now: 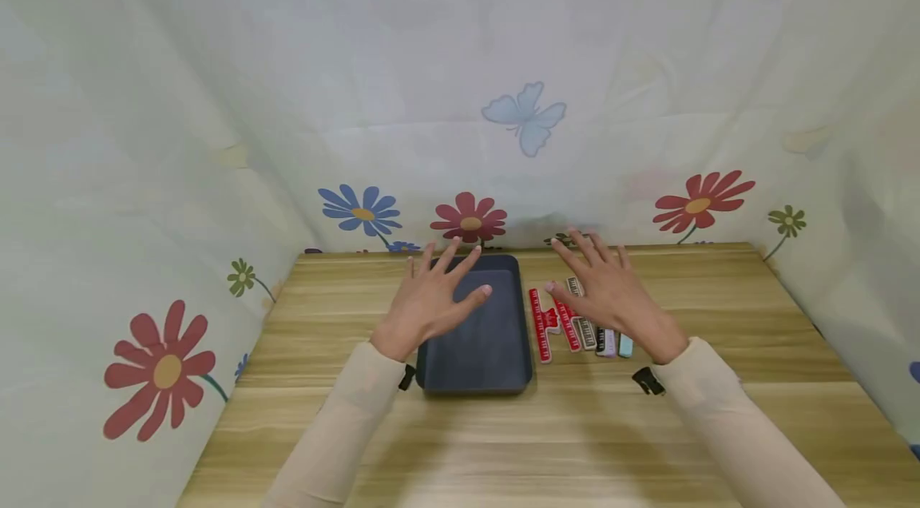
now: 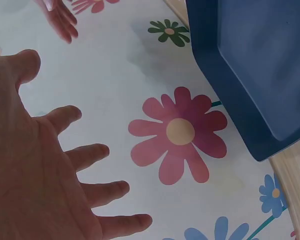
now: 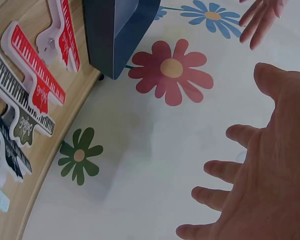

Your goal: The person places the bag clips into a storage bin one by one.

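Apparently | red, black and pastel keyboard-patterned clips (image 1: 567, 324) are lying right of dark-blue rectangular plastic-looking tray (image 1: 474, 348), awaiting handling | left hand (image 1: 430, 302), right hand (image 1: 612, 294) are hovering, outstretched fingers grasping nothing

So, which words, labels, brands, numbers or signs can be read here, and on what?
None can be read with certainty.
Red clip beside the grey one: light script, too blurred to read.
Grey clip: script, too blurred to read.
Other clips: any lettering too small or blurred.
Tray: no lettering visible.
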The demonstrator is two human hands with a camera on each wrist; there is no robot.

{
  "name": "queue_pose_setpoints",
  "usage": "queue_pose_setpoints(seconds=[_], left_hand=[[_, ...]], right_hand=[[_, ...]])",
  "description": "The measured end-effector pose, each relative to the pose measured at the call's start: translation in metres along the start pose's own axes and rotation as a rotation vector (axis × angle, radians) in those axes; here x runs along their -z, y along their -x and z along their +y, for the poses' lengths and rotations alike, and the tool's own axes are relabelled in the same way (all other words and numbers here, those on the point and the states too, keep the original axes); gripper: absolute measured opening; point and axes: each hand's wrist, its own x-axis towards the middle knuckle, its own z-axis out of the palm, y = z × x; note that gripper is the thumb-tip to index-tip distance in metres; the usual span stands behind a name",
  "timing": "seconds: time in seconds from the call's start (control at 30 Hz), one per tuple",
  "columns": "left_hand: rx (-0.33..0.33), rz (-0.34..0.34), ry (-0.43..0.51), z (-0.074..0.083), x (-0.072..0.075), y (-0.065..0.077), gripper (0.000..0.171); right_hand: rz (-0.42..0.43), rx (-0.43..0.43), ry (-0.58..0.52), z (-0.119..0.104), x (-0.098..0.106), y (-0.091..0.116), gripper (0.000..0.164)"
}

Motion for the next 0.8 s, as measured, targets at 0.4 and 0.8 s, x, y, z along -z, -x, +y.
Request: queue_pose_setpoints(seconds=[0.4,0.8], left_hand=[[0.036,-0.056,0.083,-0.022,-0.015,0.003,0.074],[0.110,-0.012,0.219,-0.056,-0.043,0.008,0.076]], right_hand=[[0.013,0.051,0.018,0.014,-0.012,0.006,0.076],[-0.003,0.054,-0.039,0.021,-0.031,0.006,0.077]])
